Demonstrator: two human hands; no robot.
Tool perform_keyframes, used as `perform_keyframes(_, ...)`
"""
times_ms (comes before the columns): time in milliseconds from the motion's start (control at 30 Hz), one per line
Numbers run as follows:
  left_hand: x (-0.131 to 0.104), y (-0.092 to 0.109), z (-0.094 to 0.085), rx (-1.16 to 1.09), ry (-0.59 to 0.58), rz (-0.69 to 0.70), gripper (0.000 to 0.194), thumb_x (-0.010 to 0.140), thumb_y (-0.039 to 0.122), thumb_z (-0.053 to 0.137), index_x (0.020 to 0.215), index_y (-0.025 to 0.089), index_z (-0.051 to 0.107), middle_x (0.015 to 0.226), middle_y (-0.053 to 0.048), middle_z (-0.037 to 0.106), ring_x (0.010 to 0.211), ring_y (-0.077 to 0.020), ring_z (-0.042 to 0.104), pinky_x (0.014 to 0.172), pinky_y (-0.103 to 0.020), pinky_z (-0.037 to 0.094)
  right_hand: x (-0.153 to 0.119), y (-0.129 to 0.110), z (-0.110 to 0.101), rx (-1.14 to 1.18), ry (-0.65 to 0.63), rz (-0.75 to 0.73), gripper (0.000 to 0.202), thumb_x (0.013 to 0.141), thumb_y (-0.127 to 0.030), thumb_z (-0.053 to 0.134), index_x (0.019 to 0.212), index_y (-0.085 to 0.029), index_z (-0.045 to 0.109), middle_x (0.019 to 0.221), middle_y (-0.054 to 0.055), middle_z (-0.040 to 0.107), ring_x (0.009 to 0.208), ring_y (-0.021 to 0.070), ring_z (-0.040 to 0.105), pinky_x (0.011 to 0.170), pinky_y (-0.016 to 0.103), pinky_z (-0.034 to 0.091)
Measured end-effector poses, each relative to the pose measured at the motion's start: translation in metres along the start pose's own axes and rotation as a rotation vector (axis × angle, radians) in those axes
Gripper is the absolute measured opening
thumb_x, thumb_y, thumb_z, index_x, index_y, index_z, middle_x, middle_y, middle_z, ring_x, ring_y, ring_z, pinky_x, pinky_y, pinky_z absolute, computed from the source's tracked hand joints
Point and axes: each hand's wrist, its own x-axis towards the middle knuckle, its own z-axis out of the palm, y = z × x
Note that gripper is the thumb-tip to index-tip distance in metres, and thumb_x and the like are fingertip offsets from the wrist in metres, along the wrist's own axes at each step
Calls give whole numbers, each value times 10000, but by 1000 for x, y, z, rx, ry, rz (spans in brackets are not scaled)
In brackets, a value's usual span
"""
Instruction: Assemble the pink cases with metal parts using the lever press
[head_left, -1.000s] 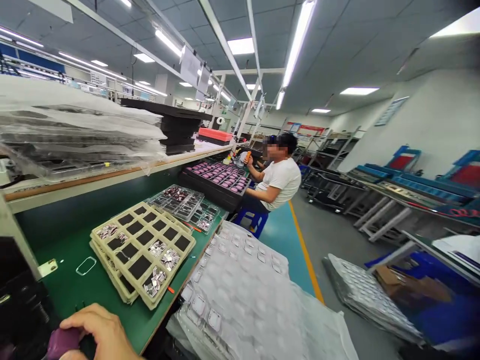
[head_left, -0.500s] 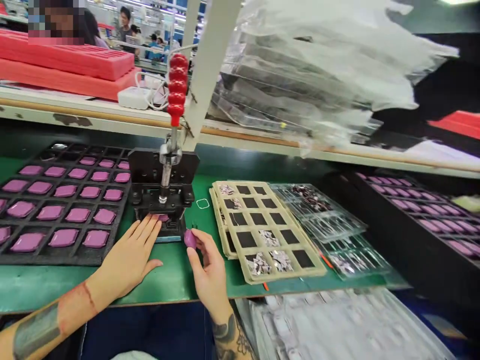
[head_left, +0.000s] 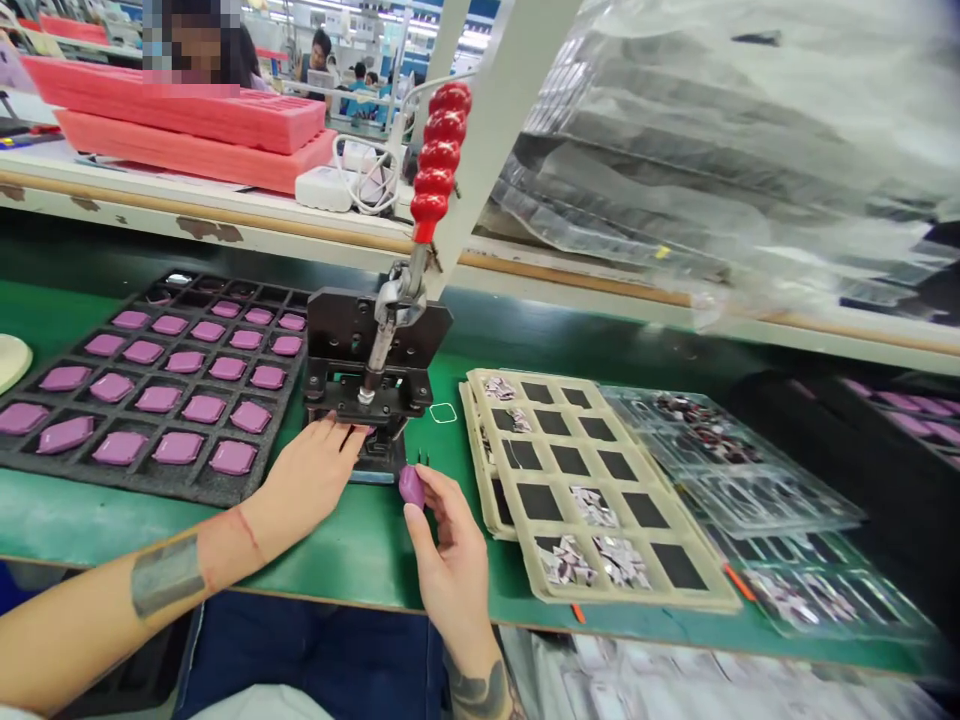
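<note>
My left hand (head_left: 319, 465) reaches under the plate of a black hand press (head_left: 379, 350) with a red ribbed handle (head_left: 441, 160). Its fingers are stretched out, and their tips are partly hidden under the plate, beside a sliver of purple. Just right of the press base, my right hand (head_left: 450, 560) pinches a small purple casing (head_left: 412, 487) between thumb and fingers, tilted on edge. A black compartment tray (head_left: 259, 480) left of the press carries rows of similar purple casings (head_left: 178, 448).
Right of my right hand lie stacked cream trays (head_left: 525, 585) with small silvery pieces, then clear plastic trays (head_left: 750, 510). A shelf (head_left: 247, 235) runs behind, bearing red foam trays (head_left: 225, 115) and plastic-wrapped stacks (head_left: 712, 180). People sit beyond it.
The view has shifted left, so the bench appears further right. My left fingers have moved deeper under the press plate, covering the purple part there. My right hand keeps its purple casing beside the base.
</note>
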Motion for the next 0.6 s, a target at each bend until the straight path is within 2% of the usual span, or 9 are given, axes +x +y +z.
perform_keyframes(67,7,-4,1,-17,-8,1,547,1071,53,531,1608,110,614,1547,-215,703,1420,-345,691,1198,-504,580,-1,0,-1,-5,3,6,400,1089,-467,702,1452,-302,731,1494,119,708,1313,270,733,1145,453,626)
perform_keyframes(167,8,-6,4,-48,37,22,505,1057,43,555,1538,132,679,1474,-188,748,1329,-328,728,1159,-481,609,-1,-1,-1,-8,-2,10,398,1091,-459,700,1459,-311,727,1502,116,704,1324,271,730,1151,455,622)
perform_keyframes(267,7,-6,10,-53,55,7,466,1067,47,537,1496,115,706,1487,-191,751,1363,-336,716,1209,-495,576,-1,-3,1,-12,-11,-1,385,1093,-444,699,1454,-315,732,1482,110,715,1321,265,729,1141,440,625)
perform_keyframes(367,9,-7,12,-105,-12,-2,500,1084,54,496,1559,88,647,1585,-200,698,1477,-334,662,1307,-524,487,0,-1,-1,-12,-18,-18,384,1095,-434,693,1451,-297,735,1477,121,723,1313,268,738,1131,445,635)
perform_keyframes(433,7,-6,6,-189,-60,1,500,1115,126,514,1605,72,594,1654,-212,641,1557,-336,601,1360,-541,420,0,2,-4,-34,-17,-36,389,1095,-422,694,1455,-280,730,1485,132,724,1306,273,747,1136,460,639)
perform_keyframes(533,-6,6,-14,-424,-68,42,582,1148,377,600,1644,74,551,1718,-226,571,1640,-354,507,1402,-551,352,-1,8,-8,-111,18,-134,393,1085,-370,712,1462,-262,727,1482,139,734,1315,284,751,1149,479,638)
perform_keyframes(600,-20,24,-25,-658,-48,5,677,1119,513,656,1656,115,550,1690,-208,610,1603,-346,556,1365,-502,417,-4,10,-6,-161,21,-291,380,1053,-316,754,1430,-262,754,1431,130,764,1288,297,765,1119,481,657)
